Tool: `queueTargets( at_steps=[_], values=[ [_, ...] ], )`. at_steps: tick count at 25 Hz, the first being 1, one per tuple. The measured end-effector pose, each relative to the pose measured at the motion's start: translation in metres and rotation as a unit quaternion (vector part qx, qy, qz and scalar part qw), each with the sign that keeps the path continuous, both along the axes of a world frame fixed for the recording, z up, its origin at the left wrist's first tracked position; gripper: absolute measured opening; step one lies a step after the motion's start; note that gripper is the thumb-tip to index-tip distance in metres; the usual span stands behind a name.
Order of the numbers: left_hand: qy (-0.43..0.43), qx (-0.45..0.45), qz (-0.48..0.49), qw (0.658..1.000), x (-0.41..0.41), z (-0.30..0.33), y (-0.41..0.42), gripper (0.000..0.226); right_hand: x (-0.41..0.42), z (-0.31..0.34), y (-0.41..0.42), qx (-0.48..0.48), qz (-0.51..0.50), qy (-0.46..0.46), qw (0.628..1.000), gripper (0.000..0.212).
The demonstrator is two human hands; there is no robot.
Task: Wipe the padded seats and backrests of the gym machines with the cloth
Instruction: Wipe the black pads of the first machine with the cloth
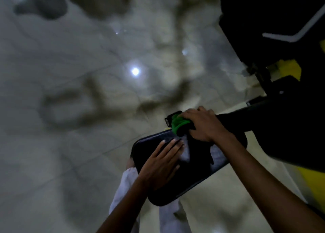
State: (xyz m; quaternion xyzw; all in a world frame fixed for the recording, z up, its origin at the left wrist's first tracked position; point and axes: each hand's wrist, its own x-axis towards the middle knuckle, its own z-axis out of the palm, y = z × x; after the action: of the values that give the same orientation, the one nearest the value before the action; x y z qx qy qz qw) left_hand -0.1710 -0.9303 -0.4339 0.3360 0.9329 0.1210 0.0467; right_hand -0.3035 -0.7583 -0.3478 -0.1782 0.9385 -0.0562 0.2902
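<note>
While blurred, the view shows:
Padded seat (191,176): black, tilted, low centre;
Left hand (159,164): flat, fingers spread on seat;
Right hand (204,124): closed around green cloth (178,123) at seat's far edge.

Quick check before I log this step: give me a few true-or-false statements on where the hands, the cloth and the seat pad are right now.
1. The right hand grips a green cloth. True.
2. The left hand holds the cloth. False: it lies flat and open on the black seat pad, with no cloth in it.
3. The cloth is at the far end of the pad, away from the person. True.
4. The cloth is red. False: it is green.
5. The floor under the machine is dark carpet. False: it is pale and glossy, reflecting lights.
</note>
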Motion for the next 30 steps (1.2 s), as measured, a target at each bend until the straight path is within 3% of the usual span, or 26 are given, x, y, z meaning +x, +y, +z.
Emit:
queueTargets(
  at_steps=[2,5,9,15,21,25,30],
  values=[
    [-0.016,0.011,0.105,0.994,0.027,0.000,-0.008,0.052,-0.007,-0.001,-0.019,-0.024,0.029,-0.025,0.999,0.057],
    [-0.041,0.025,0.282,0.958,0.059,0.000,-0.006,0.056,-0.018,-0.012,-0.040,-0.077,0.007,-0.058,0.995,0.055],
    [-0.033,0.043,0.406,0.912,0.061,-0.005,0.010,0.060,-0.025,-0.032,-0.094,-0.068,0.103,-0.124,0.985,0.053],
    [0.006,0.063,0.433,0.899,0.059,-0.006,0.013,0.061,-0.024,-0.049,-0.148,-0.098,0.130,-0.203,0.966,0.058],
    [0.010,0.054,0.435,0.899,0.058,-0.006,0.013,0.064,-0.066,-0.038,-0.071,0.001,0.113,-0.256,0.960,0.061],
    [0.015,0.038,0.445,0.894,0.049,-0.004,0.015,0.063,-0.040,-0.047,-0.100,-0.114,0.079,-0.224,0.965,0.056],
    [0.011,0.034,0.462,0.886,0.034,-0.002,0.016,0.059,-0.039,-0.044,-0.102,-0.126,0.094,-0.215,0.964,0.054]
  ],
)
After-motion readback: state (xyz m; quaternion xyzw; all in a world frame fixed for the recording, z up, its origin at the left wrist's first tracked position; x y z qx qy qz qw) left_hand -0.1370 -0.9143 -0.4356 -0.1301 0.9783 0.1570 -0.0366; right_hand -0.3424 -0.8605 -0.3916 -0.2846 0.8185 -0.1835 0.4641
